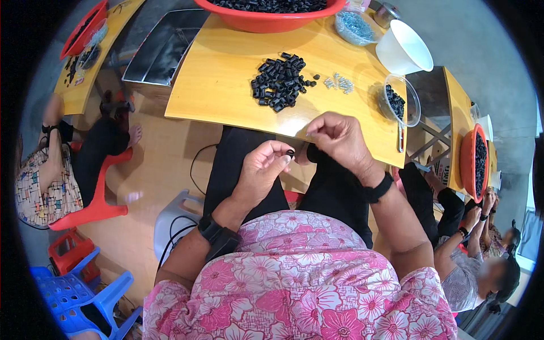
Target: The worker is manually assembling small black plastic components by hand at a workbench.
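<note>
My left hand [263, 168] is closed over my lap, with a small black ring-like plastic piece [290, 153] pinched between thumb and fingertips. Just right of it, near the table's front edge, my right hand [340, 140] is pinched shut; whatever is in its fingertips is too small to make out. On the yellow table [221, 73] ahead lies a loose pile of small black plastic pieces [277, 82]. A little group of shiny metal screw-like parts [340, 84] rests to the right of the pile, with a few black bits [310, 83] between them.
A red basin [266, 21] of black pieces stands at the back. On the right are a bowl of screw-like parts [356, 28], a white tub [403, 48] and a clear bowl [415, 105]. A grey stool [175, 226] is at my left. Co-workers [470, 272] sit at both sides.
</note>
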Demonstrator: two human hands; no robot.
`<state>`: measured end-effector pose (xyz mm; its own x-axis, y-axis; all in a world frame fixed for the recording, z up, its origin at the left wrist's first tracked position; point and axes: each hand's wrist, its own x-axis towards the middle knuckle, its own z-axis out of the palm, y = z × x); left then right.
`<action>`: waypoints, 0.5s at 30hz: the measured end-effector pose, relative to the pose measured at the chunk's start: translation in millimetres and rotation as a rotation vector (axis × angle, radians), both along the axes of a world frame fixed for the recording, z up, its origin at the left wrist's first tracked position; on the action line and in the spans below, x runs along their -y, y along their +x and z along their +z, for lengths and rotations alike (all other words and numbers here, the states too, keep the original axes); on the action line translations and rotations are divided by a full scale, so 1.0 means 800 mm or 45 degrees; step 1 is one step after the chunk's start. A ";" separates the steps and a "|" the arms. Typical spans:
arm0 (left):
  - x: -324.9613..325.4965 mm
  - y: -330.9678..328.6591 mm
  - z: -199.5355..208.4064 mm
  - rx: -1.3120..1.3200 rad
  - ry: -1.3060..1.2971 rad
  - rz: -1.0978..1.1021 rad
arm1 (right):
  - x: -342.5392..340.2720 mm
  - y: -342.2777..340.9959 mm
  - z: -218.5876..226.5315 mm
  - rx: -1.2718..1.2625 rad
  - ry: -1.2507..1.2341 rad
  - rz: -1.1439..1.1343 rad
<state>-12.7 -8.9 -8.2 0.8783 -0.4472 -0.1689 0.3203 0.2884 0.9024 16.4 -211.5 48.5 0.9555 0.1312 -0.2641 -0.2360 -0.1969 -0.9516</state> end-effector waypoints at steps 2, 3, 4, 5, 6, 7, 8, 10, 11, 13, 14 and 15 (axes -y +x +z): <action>-0.001 -0.001 0.000 -0.014 -0.001 0.016 | -0.008 -0.011 -0.009 0.009 0.096 0.065; 0.000 -0.001 0.002 -0.014 -0.003 0.012 | -0.010 -0.016 -0.010 0.019 0.189 0.121; 0.000 -0.001 0.005 -0.023 -0.014 0.005 | -0.011 -0.018 -0.009 0.006 0.139 0.140; 0.000 -0.001 0.006 -0.032 -0.026 -0.002 | -0.013 -0.019 -0.009 0.006 0.138 0.138; 0.000 -0.001 0.006 -0.032 -0.027 -0.003 | -0.014 -0.019 -0.011 0.020 0.110 0.147; 0.000 -0.001 0.005 -0.023 -0.024 -0.010 | -0.015 -0.019 -0.011 0.034 0.081 0.156; 0.000 -0.001 0.005 -0.014 -0.022 -0.017 | -0.015 -0.020 -0.010 0.034 0.079 0.155; 0.002 -0.001 0.009 -0.017 -0.014 -0.001 | -0.015 -0.020 -0.011 0.050 0.035 0.165; 0.002 -0.001 0.011 -0.018 -0.007 0.012 | -0.014 -0.019 -0.011 0.049 0.034 0.167; 0.000 -0.002 0.009 -0.022 -0.011 0.009 | -0.014 -0.018 -0.008 0.147 -0.152 0.257; -0.001 -0.002 0.008 -0.024 -0.016 0.001 | -0.016 -0.017 -0.004 0.147 -0.151 0.261; -0.001 -0.002 0.007 -0.026 -0.019 0.001 | -0.017 -0.017 0.004 0.210 -0.251 0.301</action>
<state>-14.3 -8.4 -2.4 0.8752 -0.4488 -0.1805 0.3386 0.3019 0.8912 2.6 -197.5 51.9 0.9367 0.3159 -0.1509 -0.0080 -0.4116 -0.9113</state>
